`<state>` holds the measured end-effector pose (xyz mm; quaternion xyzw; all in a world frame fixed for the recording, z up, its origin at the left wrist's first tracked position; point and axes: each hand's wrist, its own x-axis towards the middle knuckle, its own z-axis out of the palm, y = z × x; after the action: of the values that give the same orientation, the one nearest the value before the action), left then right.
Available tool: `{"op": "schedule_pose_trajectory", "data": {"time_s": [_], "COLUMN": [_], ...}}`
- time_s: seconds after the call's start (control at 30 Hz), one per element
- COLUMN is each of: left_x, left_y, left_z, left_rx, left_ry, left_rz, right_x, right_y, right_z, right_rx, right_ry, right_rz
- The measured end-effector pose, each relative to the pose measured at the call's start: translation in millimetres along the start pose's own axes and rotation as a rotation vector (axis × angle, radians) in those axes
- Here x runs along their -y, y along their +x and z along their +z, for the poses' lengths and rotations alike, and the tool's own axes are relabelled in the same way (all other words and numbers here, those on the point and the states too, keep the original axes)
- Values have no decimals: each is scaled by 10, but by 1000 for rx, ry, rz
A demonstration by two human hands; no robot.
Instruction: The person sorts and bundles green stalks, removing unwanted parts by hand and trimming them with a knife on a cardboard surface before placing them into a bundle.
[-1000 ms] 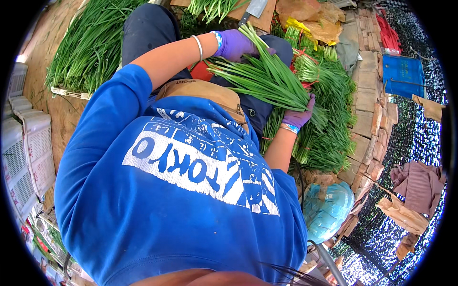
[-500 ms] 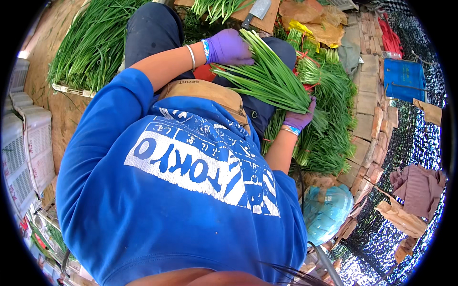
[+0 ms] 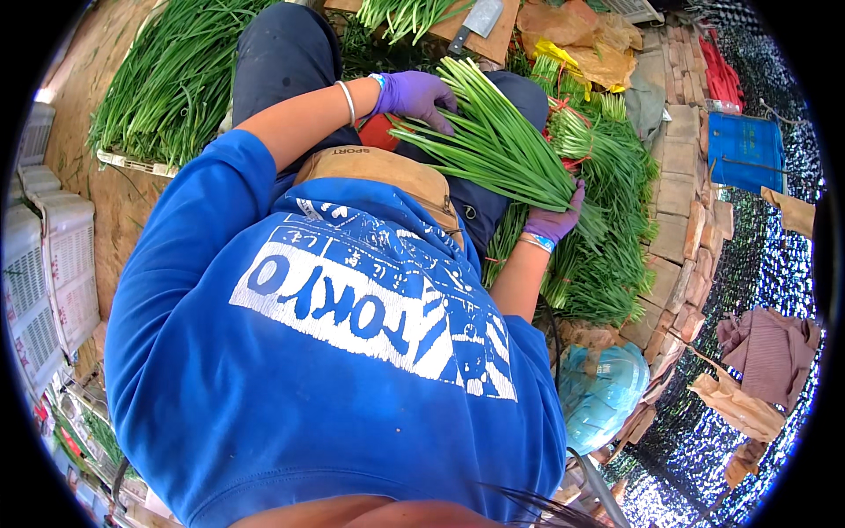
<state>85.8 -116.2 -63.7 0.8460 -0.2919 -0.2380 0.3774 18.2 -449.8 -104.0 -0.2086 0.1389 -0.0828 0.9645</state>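
A bunch of garlic chives (image 3: 502,141) lies slantwise over my lap, pale stem ends pointing away and green tips toward my right side. My right hand (image 3: 559,218), in a purple glove, closes round the bunch near its leafy end. At the bunch's left edge is my left hand (image 3: 415,99), also gloved in purple, with its fingers loosened and apart; whether they touch the leaves is hard to tell. Tied bundles of chives (image 3: 603,198) with red ties are piled just beyond my right hand.
Loose chives (image 3: 176,84) fill a crate at the far left. Ahead, a cleaver (image 3: 476,23) rests on a wooden board (image 3: 503,40) beside more stems. Bricks (image 3: 678,180) edge the right side, near a blue plastic bag (image 3: 606,387). White crates (image 3: 66,264) stand on the left.
My left hand has shifted slightly left and its fingers have loosened from a closed shape at the stems. My right hand and the bunch have hardly moved.
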Motion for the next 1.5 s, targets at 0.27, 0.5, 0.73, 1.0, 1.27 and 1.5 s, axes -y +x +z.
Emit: {"op": "schedule_pose_trajectory", "data": {"time_s": [0.27,0.5,0.73,1.0,1.27,1.5], "left_x": [98,211,442,601,330,49], "left_y": [4,30,-170,-620,-867,-503], "left_z": [-65,-48,-172,-530,-768,-220], "left_rx": [57,-210,-198,-229,-136,-233], "left_ry": [-277,-167,-1212,-1073,-24,574], "left_rz": [-3,145,215,430,83,191], "right_x": [-24,-117,-111,-160,-208,-113], "right_y": [-12,-4,72,41,30,127], "right_z": [17,87,-145,-183,-107,-286], "right_rx": [43,83,42,163,-48,168], "right_ry": [-24,-3,-87,-47,-150,-94], "right_rz": [56,95,148,218,129,201]}}
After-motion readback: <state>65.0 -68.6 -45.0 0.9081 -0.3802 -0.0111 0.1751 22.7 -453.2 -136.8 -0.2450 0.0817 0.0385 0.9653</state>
